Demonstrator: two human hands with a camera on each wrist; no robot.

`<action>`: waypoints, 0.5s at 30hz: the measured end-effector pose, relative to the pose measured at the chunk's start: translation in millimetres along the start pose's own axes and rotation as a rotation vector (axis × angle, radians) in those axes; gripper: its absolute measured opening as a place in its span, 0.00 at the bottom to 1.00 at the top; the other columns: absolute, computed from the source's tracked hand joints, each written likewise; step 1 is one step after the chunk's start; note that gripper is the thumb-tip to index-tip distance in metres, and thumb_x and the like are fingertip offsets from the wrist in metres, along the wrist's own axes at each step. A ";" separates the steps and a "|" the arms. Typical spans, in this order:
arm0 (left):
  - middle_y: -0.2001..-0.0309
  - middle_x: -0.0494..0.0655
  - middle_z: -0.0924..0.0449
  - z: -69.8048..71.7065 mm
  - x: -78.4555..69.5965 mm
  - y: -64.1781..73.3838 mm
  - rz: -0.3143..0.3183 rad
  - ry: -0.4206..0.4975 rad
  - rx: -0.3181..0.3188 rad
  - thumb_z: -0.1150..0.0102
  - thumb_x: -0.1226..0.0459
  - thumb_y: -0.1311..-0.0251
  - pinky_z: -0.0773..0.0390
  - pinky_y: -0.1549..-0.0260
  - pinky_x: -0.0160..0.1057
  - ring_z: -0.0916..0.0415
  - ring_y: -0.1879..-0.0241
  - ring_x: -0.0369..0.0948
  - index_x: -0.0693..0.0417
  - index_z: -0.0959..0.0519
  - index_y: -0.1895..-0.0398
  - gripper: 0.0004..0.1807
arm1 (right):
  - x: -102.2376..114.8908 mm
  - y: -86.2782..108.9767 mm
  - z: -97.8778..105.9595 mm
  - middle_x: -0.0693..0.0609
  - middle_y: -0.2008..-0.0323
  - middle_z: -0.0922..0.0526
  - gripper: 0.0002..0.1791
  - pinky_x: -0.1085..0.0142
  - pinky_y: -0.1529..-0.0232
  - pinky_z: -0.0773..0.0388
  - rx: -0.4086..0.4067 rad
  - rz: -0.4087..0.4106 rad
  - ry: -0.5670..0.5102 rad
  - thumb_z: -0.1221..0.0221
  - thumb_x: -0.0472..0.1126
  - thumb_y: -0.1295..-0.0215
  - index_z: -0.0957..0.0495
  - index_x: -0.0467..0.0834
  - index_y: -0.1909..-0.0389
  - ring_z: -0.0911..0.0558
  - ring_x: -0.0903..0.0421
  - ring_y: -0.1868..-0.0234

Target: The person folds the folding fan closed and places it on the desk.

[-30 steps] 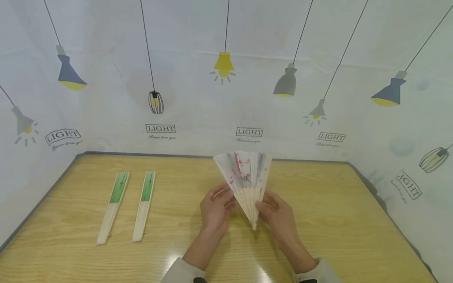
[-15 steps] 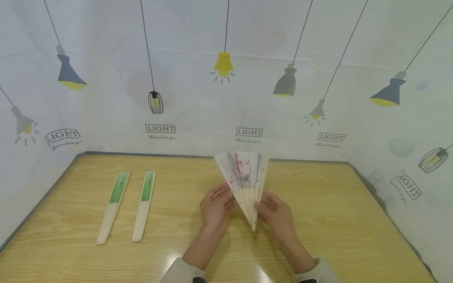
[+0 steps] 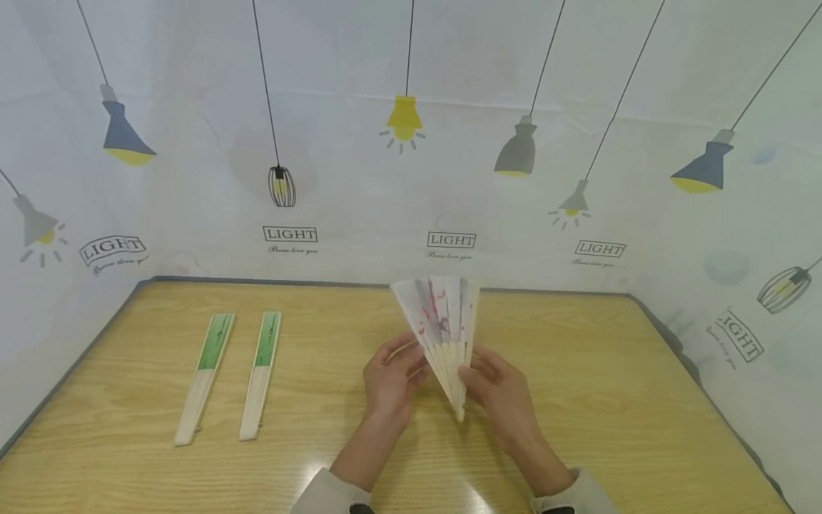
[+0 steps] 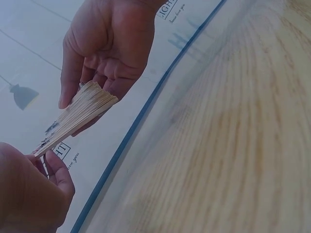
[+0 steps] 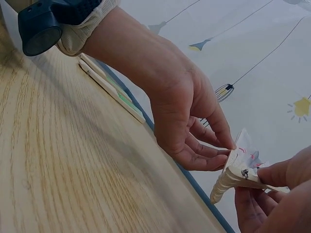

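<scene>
A partly spread folding fan (image 3: 443, 321) with white cloth, grey shading and red marks is held up between both hands, its pivot end pointing down. My left hand (image 3: 389, 378) pinches the left outer stick, thumb and fingertips at its edge in the right wrist view. With my right hand (image 3: 501, 389) I pinch the right side of the fan, thumb on the pale sticks. In the left wrist view the fan's sticks (image 4: 80, 116) appear bunched edge-on between the two hands. Part of the fingers behind the fan is hidden.
Two folded fans with green cloth, a left one (image 3: 204, 378) and a right one (image 3: 260, 375), lie side by side on the left of the wooden table (image 3: 308, 407). A white backdrop (image 3: 347, 143) printed with lamps stands around the table's back and sides.
The fan has narrowed: its right edge has moved left towards the other edge. My right hand has shifted slightly left with it, while my left hand stays nearly still.
</scene>
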State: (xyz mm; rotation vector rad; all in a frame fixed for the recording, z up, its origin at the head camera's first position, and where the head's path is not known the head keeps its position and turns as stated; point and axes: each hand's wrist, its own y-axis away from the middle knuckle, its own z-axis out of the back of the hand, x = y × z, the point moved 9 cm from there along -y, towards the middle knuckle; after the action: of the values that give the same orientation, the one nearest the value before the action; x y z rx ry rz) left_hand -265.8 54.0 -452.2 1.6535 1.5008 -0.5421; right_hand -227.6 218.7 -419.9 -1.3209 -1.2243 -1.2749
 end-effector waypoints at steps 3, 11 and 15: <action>0.60 0.54 0.17 0.1 0.2 -0.3 -0.001 0.001 0.003 0.37 0.74 0.44 0.17 0.60 0.43 0.18 0.66 0.44 0.64 0.23 0.52 0.15 | -0.2 -0.3 -0.1 0.36 0.47 0.23 0.23 0.57 0.50 0.20 0.004 0.001 0.006 0.42 0.30 0.36 0.30 0.36 0.39 0.20 0.45 0.50; 0.62 0.53 0.17 -1.0 0.3 -0.1 0.006 -0.006 0.009 0.38 0.74 0.44 0.16 0.63 0.41 0.18 0.68 0.43 0.63 0.22 0.53 0.14 | 0.1 0.4 -2.0 0.36 0.46 0.23 0.24 0.56 0.49 0.21 0.027 -0.001 0.010 0.42 0.31 0.35 0.30 0.37 0.38 0.21 0.44 0.49; 0.63 0.53 0.17 -1.1 -0.2 -0.3 0.007 -0.010 0.016 0.38 0.74 0.43 0.16 0.63 0.40 0.18 0.68 0.43 0.64 0.22 0.53 0.14 | 1.6 0.9 -3.5 0.35 0.46 0.23 0.24 0.56 0.50 0.21 0.038 0.009 0.008 0.41 0.31 0.36 0.31 0.36 0.38 0.20 0.45 0.50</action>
State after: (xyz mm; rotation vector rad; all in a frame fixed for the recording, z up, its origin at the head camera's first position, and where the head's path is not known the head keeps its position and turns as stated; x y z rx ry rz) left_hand -266.4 54.8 -451.5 1.6647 1.4867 -0.5595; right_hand -227.2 215.3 -418.1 -1.2918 -1.2304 -1.2438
